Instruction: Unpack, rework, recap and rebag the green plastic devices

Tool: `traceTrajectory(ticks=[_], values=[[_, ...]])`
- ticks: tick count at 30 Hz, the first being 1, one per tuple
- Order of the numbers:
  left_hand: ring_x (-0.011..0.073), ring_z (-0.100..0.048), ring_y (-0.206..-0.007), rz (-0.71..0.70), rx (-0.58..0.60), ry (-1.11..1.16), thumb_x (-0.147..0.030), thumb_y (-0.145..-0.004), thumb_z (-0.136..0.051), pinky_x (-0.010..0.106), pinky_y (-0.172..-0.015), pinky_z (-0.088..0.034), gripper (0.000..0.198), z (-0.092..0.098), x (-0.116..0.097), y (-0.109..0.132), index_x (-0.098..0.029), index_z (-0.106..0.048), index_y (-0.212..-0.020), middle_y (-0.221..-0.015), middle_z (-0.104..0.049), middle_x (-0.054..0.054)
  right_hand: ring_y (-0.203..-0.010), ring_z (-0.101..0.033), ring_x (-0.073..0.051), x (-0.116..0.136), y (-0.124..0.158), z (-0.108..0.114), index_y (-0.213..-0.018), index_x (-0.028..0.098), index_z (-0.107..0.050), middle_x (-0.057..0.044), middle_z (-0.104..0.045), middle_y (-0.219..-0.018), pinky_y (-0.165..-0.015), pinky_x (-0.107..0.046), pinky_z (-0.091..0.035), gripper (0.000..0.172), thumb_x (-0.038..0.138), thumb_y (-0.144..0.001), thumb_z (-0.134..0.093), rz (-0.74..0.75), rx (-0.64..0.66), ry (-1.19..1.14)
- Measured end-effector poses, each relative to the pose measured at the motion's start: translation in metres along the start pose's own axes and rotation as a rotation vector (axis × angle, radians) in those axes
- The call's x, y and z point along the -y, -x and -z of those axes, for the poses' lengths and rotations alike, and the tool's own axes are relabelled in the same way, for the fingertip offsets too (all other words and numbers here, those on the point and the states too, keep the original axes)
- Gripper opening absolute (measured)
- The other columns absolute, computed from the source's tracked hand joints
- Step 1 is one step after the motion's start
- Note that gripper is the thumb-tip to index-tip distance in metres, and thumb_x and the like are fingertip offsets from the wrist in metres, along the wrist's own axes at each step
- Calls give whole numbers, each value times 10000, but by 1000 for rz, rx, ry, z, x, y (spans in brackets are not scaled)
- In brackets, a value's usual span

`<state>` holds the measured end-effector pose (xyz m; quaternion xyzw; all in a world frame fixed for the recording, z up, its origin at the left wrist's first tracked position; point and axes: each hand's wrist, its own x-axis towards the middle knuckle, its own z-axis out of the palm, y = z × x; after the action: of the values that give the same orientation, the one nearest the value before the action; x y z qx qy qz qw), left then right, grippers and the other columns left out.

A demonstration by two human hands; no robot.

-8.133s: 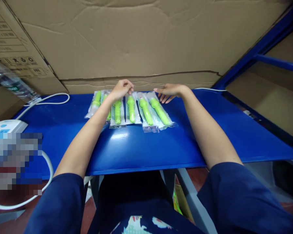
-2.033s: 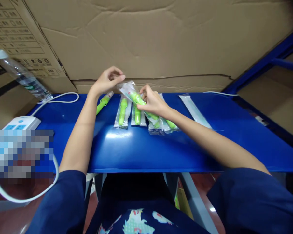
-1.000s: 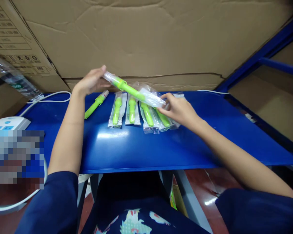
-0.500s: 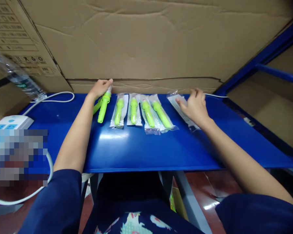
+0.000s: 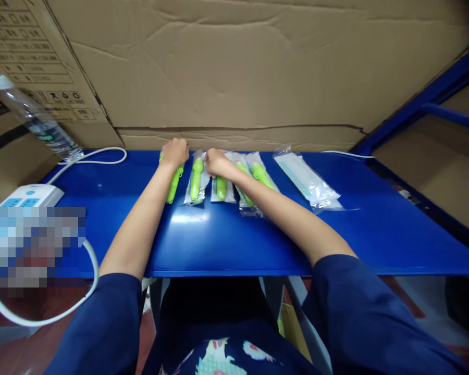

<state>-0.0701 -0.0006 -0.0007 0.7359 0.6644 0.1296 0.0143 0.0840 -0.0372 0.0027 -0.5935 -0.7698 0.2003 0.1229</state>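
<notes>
My left hand (image 5: 175,152) is curled over the upper end of a loose lime-green pen-shaped tool (image 5: 174,189) at the row's left end. Part of a second green piece (image 5: 161,156) shows beside it. My right hand (image 5: 218,162) has its fingers drawn together between two bagged green tools, covering the top of one bagged tool (image 5: 221,190); whatever is at its fingertips is hidden. Just left of those fingers lies another bagged tool (image 5: 196,179). Beneath and beyond my right forearm are more bagged tools (image 5: 261,174), partly covered.
A clear packet with a pale flat insert (image 5: 303,177) lies right on the blue table (image 5: 219,245). At left are a white power strip (image 5: 33,195), its cable and a leaning plastic bottle (image 5: 42,127). Cardboard (image 5: 226,67) stands along the back; a blue frame (image 5: 422,94) rises at right.
My right hand has left the clear packet and swung left to the bagged tools. My left hand has shifted slightly over the loose green tool. The view has moved a little.
</notes>
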Motion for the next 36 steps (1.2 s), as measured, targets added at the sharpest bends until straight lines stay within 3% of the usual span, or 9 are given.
traceTrajectory(ticks=[3, 6, 11, 15, 18, 22, 28, 36], values=[[356, -564, -1445, -141, 70, 75, -260, -987, -449, 508, -1231, -371, 497, -8, 6, -8, -206, -689, -1418, -1472, -678, 146, -625, -700, -177, -11, -14, 4, -821, 159, -655, -86, -756, -733, -685, -272, -578, 187, 59, -944, -554, -43, 23, -268], [353, -580, -1425, -161, 139, 96, -288, -959, -507, 560, -1259, -302, 443, -10, 13, -14, -249, -745, -1331, -1410, -727, 107, -523, -588, -114, -13, -15, 7, -653, 181, -568, -51, -693, -629, -647, -254, -563, 381, 180, -1033, -551, -44, 67, -408], [317, -644, -1335, -241, 266, 143, -257, -852, -640, 605, -1276, -213, 438, -2, 21, -13, -295, -762, -1271, -1304, -786, 62, -445, -477, -84, -4, -14, 9, -694, 180, -566, -9, -617, -535, -499, -200, -477, 390, 240, -1079, -536, -107, 97, -437], [311, -681, -1270, -274, 169, 81, -251, -860, -655, 532, -1231, -279, 374, -1, 20, -10, -175, -788, -1201, -1179, -812, 126, -414, -472, -72, 1, -16, 8, -746, 175, -563, 0, -594, -511, -416, -159, -385, 326, 184, -1071, -538, -154, 121, -430], [319, -679, -1257, -295, 115, 63, -223, -899, -580, 499, -1193, -314, 360, -4, 17, -10, -142, -802, -1171, -1173, -805, 151, -391, -439, -58, 1, -16, 7, -765, 180, -546, 11, -591, -507, -374, -152, -313, 292, 237, -1029, -658, -142, 131, -449], [317, -699, -1182, -273, 86, 85, -166, -884, -514, 490, -1164, -338, 388, -5, 16, -10, -147, -822, -1120, -1079, -816, 134, -374, -363, -33, 1, -16, 9, -730, 186, -524, 16, -587, -497, -342, -158, -223, 367, 311, -933, -803, -144, 141, -465], [312, -696, -1156, -138, 55, 144, -173, -863, -544, 496, -1182, -310, 371, -5, 22, -12, -158, -812, -1118, -1070, -820, 130, -384, -350, -1, 3, -9, 16, -636, 153, -533, 45, -522, -450, -348, -118, -230, 385, 165, -917, -796, -148, 204, -618], [339, -651, -1269, 1, 111, 130, -217, -876, -544, 536, -1220, -264, 332, -4, 29, -9, -210, -801, -1086, -1149, -802, 117, -391, -297, 5, -20, 5, 41, -788, 116, -646, 60, -506, -516, -316, -94, -204, 213, 175, -962, -753, -128, 196, -827]])
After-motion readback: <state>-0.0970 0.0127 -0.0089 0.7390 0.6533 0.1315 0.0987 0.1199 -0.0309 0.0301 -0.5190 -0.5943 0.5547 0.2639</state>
